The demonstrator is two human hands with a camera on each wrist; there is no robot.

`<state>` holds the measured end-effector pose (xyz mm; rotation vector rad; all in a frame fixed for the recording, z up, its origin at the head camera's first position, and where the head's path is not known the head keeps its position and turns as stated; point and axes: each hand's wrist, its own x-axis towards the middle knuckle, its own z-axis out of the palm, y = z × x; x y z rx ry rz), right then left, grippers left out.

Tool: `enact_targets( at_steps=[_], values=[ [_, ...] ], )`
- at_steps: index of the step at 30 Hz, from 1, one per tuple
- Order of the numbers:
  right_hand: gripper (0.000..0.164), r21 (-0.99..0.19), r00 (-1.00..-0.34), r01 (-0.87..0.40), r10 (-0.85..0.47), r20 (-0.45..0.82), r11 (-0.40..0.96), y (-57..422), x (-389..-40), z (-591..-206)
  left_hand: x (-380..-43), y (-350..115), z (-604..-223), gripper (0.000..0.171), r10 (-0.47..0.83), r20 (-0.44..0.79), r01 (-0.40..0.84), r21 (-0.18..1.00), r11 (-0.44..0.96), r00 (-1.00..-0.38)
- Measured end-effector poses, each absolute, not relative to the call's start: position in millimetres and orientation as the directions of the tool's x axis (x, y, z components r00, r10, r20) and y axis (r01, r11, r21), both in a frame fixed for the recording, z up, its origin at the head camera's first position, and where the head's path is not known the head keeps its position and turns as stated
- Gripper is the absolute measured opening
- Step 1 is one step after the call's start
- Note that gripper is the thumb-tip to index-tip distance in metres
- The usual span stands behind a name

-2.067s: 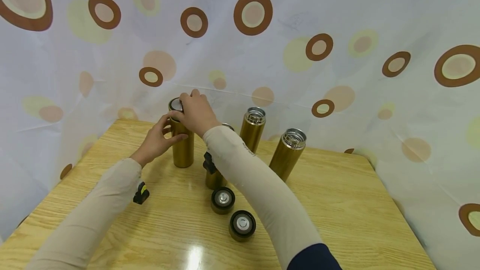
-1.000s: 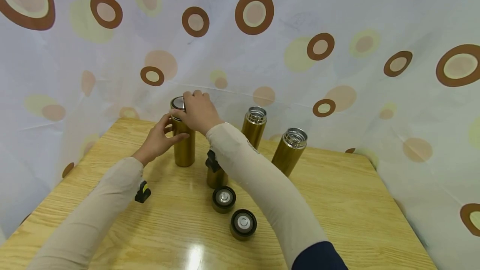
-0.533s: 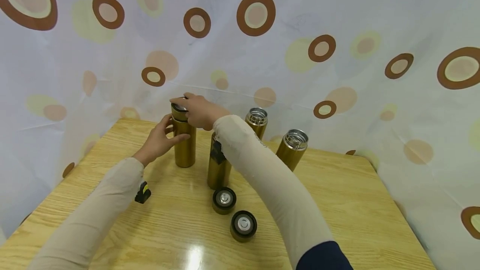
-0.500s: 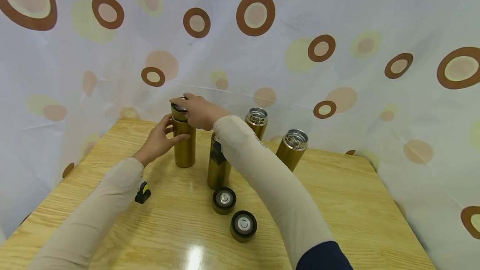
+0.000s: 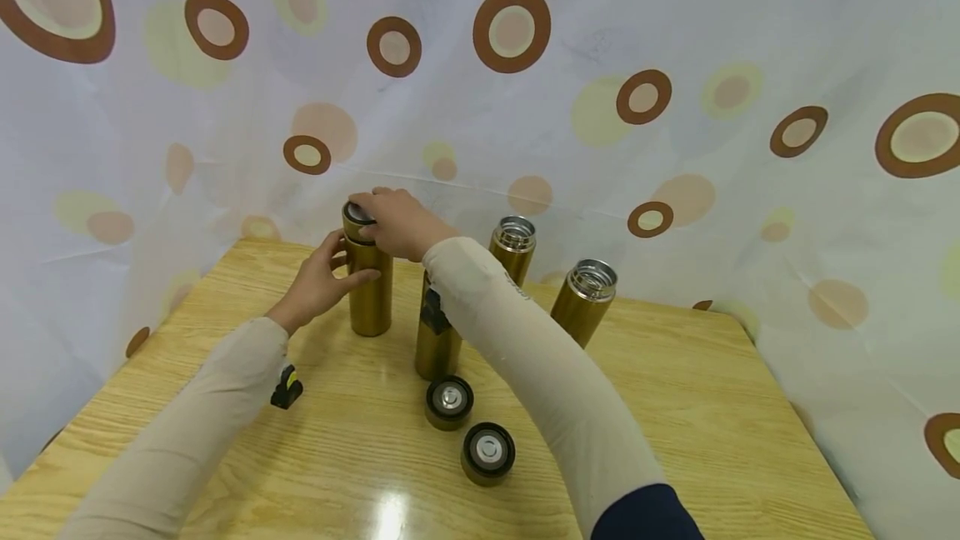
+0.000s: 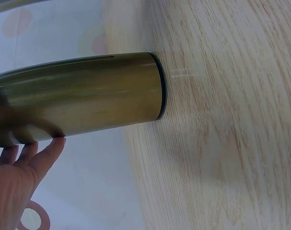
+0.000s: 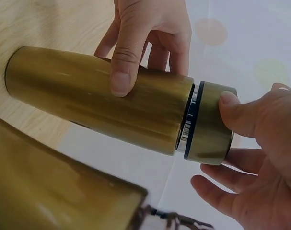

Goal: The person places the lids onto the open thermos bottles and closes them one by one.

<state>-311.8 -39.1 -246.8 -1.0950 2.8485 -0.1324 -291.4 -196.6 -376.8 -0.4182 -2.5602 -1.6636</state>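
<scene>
A gold thermos flask (image 5: 371, 302) stands upright on the table at the back left. My left hand (image 5: 317, 283) holds its body from the left, thumb on the near side and fingers behind. Its gold, black-edged lid (image 7: 210, 127) sits on the mouth, with a narrow strip of silver neck showing below it in the right wrist view. My right hand (image 5: 405, 222) pinches this lid between thumb and fingers. The left wrist view shows the flask's black-rimmed base on the wood and my left fingers (image 6: 48, 154) along its side.
Three lidless gold flasks stand to the right: a near one (image 5: 437, 352) partly behind the right sleeve, a far one (image 5: 513, 257) and a rightmost one (image 5: 579, 307). Two lids, one (image 5: 448, 415) behind the other (image 5: 487, 469), lie underside up on the wooden table (image 5: 330, 457).
My right hand has turned on the lid and shifted its fingers, passing from a grip over the top to a hold from the right. My left hand keeps its place on the flask.
</scene>
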Motion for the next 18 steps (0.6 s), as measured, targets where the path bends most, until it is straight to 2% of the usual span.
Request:
enact_targets(
  at_steps=[6,13,18],
  values=[
    [0.047,-0.106,-0.757,-0.650,-0.654,-0.002,0.753,-43.8,-311.0,-248.8,-290.0,-198.1,-375.8,0.076,0.191,0.200,0.260,0.889,0.376,-0.961],
    [0.023,-0.108,-0.754,-0.657,-0.647,0.116,0.746,-42.8,-307.3,-250.8,-289.7,-197.6,-375.2,0.077,0.197,0.193,0.256,0.889,0.380,-0.961],
    [0.031,-0.120,-0.785,-0.616,-0.594,0.175,0.779,-41.3,-304.9,-252.8,-290.0,-197.2,-374.2,0.077,0.193,0.193,0.256,0.884,0.391,-0.962]
  ],
)
